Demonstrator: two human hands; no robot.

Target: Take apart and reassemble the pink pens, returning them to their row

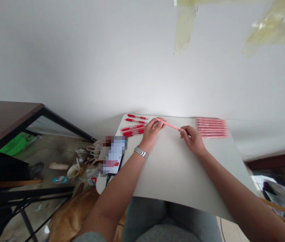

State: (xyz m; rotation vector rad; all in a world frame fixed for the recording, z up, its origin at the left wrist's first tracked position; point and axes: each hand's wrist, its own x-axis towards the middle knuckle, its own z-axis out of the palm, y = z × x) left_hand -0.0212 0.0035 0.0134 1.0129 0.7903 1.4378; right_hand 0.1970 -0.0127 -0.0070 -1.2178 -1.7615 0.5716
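Note:
Both hands hold one pink pen [170,125] above a small white table [172,168]. My left hand [151,131], with a metal watch on its wrist, pinches the pen's left end. My right hand [192,138] grips the pen's right end with closed fingers. Several red pens [133,128] lie loose on the table just left of my left hand. A neat row of several pink pens [212,128] lies at the table's far right, beyond my right hand.
A dark wooden desk with a black frame [11,117] stands at the left. Cups, bags and clutter [82,168] sit on the floor beside the table. A flat card or phone [112,156] lies at the table's left edge. A white wall rises behind.

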